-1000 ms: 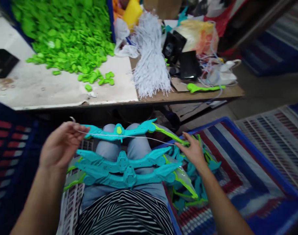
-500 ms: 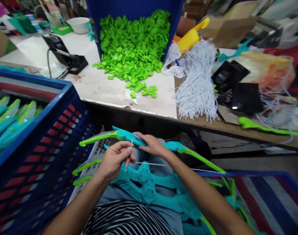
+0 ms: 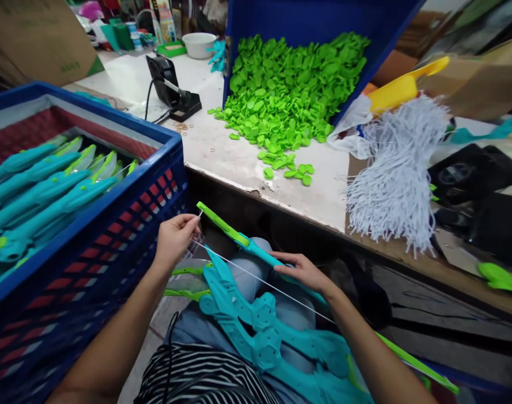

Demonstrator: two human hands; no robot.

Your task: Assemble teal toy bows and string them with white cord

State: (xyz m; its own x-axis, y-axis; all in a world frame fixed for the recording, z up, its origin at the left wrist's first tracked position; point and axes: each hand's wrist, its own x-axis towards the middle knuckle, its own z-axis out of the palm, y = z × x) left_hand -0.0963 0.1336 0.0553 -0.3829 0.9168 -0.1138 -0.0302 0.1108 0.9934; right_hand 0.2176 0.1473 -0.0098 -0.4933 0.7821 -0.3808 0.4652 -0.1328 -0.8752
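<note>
A teal and green toy bow (image 3: pixel 257 250) slants across above my lap, its green limb tip pointing to the upper left. My left hand (image 3: pixel 174 238) pinches the end of a white string (image 3: pixel 256 276) at that tip. From there the string runs taut below the bow toward the lower right, passing behind my right forearm. My right hand (image 3: pixel 303 271) grips the bow's teal middle, thumb underneath and fingers over the top. More teal bows (image 3: pixel 268 328) with green limbs lie across my thighs, beneath the string.
At left stands a blue crate (image 3: pixel 172 140) packed with teal and green bows. On the table (image 3: pixel 222 168), small green pieces (image 3: pixel 298 90) spill from a tipped blue bin. White strings (image 3: pixel 394 174) lie bundled by a yellow scoop (image 3: pixel 394 95). A black stand (image 3: pixel 176 92) sits farther back.
The bow's left limb has swung up and toward the tip of my left hand, which moved left with the string end. My right hand slid right with the bow. The view turned left.
</note>
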